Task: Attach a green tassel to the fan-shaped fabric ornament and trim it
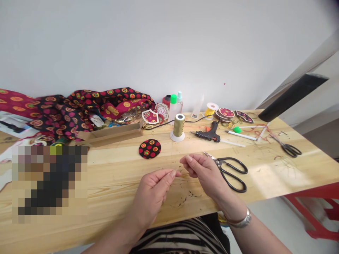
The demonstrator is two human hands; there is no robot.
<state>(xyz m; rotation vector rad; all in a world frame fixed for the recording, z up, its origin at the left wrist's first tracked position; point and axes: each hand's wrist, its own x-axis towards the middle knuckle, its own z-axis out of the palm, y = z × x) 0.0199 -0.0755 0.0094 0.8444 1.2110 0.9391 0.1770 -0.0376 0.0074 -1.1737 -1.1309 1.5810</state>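
Both the left hand (155, 187) and right hand (203, 173), lower centre, pinch something too fine for us to see; a slack grip could lose it among scraps (185, 201) on the table (113, 176).

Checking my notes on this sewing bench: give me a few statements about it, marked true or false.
1. The big black scissors lie right of the right hand. True.
2. The left hand holds the glue gun. False: it lies untouched on the table.
3. The gold thread spool stands upright. True.
4. The round patch sits on the cardboard box. False: it lies on the table, in front of the box.
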